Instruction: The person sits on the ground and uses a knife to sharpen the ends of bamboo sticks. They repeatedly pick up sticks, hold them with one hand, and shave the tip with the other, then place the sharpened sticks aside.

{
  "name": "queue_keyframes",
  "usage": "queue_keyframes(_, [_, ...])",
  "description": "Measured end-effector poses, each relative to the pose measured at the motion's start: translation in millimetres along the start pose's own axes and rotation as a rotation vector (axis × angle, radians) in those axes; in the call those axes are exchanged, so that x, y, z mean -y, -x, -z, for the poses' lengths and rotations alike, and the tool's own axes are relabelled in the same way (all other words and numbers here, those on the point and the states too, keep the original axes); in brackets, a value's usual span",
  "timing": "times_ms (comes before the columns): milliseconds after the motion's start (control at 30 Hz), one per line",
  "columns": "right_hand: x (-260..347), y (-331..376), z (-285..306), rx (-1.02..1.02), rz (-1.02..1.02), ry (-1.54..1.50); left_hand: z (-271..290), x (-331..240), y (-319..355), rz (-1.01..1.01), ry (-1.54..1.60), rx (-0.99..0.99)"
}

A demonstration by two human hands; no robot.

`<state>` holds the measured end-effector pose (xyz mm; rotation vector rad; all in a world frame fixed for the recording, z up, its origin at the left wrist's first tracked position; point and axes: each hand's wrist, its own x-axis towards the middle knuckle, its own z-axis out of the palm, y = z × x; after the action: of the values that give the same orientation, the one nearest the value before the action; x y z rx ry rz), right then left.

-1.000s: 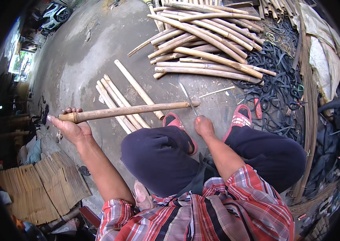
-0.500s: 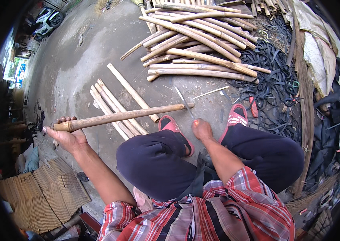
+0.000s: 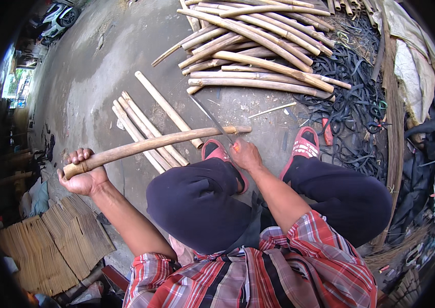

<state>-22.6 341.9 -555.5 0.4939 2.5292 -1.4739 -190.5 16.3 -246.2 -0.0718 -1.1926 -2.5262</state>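
"Bamboo pile (image 3: 258, 57), far side. Yr pole (image 3: 161, 141)?"
"Nearer, L to ctr; knife (image 3: 204, 110) crosses nr its R end. My L hand (image 3: 87, 180) grasps the L end, R hand (image 3: 246, 155) clenches the knife."
"Risk?"
"If L grip slackens, pole cd twist, blade skid twd pink sandal (image 3: 218, 153)."

Two hands (image 3: 247, 154), one blade (image 3: 210, 116), one held pole (image 3: 148, 144) (two sandals (image 3: 305, 149))

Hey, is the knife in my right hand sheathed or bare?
Bare: the knife shows a long, uncovered blade, reaching from the right hand across the bamboo pole near its right end.
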Motion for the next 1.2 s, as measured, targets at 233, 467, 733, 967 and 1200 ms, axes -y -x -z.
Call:
queue_keyframes(233, [-6, -2, 4, -0.053, -0.319, -0.002, 9, -1, -10, 0.04, 0.042, -0.025])
queue_keyframes(467, [-8, 2, 7, -0.018, -0.394, 0.074, 6, 8, -3, -0.172, -0.087, -0.182])
queue_keyframes(733, [-8, 4, 10, -0.022, -0.149, 0.068, 11, 3, -6, -0.012, -0.054, -0.089])
queue_keyframes(967, [-14, 9, 13, -0.004, -0.278, 0.078, 23, 5, -11, 0.028, -0.019, -0.107])
queue_keyframes(1200, [-9, 16, 22, -0.055, -0.342, 0.103, 26, 0, -10, 0.124, 0.131, -0.004])
